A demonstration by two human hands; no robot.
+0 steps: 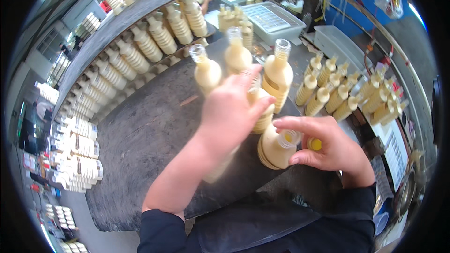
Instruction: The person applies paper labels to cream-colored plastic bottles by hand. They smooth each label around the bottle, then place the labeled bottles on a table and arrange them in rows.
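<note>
Cream btls [274, 151], open-topped, upright, on dk tbl [136, 154]

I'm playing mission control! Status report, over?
Left hand at cream, round-shouldered, clear-necked bottle. Right hand around second cream bottle, round yellow piece at palm. Three more bottles close by.

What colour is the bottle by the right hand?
Pale cream: the bottle by the right hand shows best in the head view.
</note>
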